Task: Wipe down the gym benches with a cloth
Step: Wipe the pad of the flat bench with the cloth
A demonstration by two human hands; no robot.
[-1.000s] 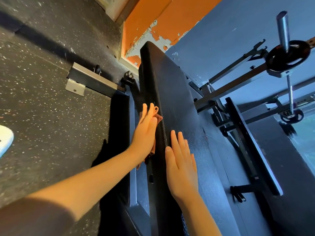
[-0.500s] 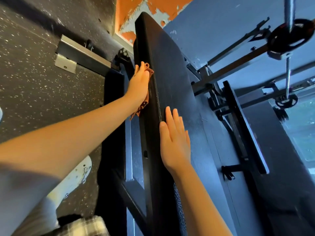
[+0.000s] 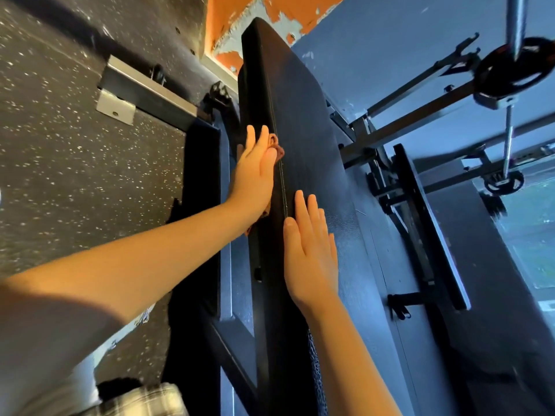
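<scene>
Bench (image 3: 303, 121): black pad, running from top centre to bottom centre of the frame.
Cloth (image 3: 277, 149): reddish, centre frame, pinned against the pad's left side edge.
Left hand (image 3: 255, 172): arm extended, fingers (image 3: 250, 136) straight and released, pressing the cloth.
Right hand (image 3: 310, 256): palm down on the pad's top, fingers straight, grasping nothing.

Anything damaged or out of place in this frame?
Only the orange wall beyond the bench's far end: its paint is chipped and flaking, baring pale patches. The bench pad looks intact, and the cloth sits under the left hand on its side edge.
</scene>
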